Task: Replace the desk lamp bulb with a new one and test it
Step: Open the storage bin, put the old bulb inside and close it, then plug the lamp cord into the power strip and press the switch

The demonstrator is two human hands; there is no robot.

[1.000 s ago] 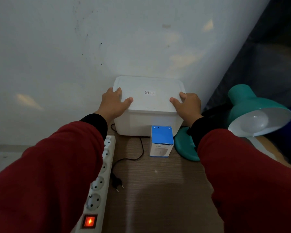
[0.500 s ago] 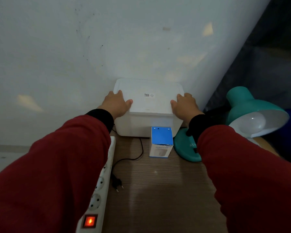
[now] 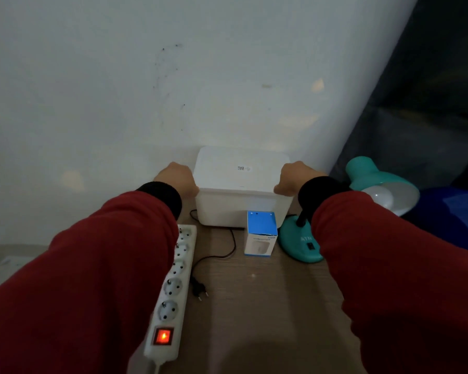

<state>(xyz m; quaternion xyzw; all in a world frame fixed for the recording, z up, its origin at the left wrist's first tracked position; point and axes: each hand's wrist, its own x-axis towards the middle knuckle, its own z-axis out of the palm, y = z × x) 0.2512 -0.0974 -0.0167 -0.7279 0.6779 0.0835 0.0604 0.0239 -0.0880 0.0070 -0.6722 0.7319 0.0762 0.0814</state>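
Note:
A white lidded plastic box (image 3: 241, 201) stands against the wall at the back of the wooden desk. My left hand (image 3: 177, 179) grips its left side and my right hand (image 3: 295, 179) grips its right side, just under the lid's rim. A small blue-topped bulb carton (image 3: 261, 233) stands upright in front of the box. To the right is a teal desk lamp: its base (image 3: 297, 244) rests on the desk, and its shade (image 3: 381, 182) tilts right with a white bulb (image 3: 380, 197) inside, unlit. The lamp's black plug (image 3: 199, 288) lies unplugged on the desk.
A white power strip (image 3: 173, 287) with its red switch (image 3: 162, 336) lit runs along the desk's left side. The lamp's black cord (image 3: 222, 252) loops between strip and carton. The wall stands close behind the box. Dark fabric hangs at the right.
Both hands slid off the lid's top to the box's two sides. The view pulled back and tilted, so the box looks farther away.

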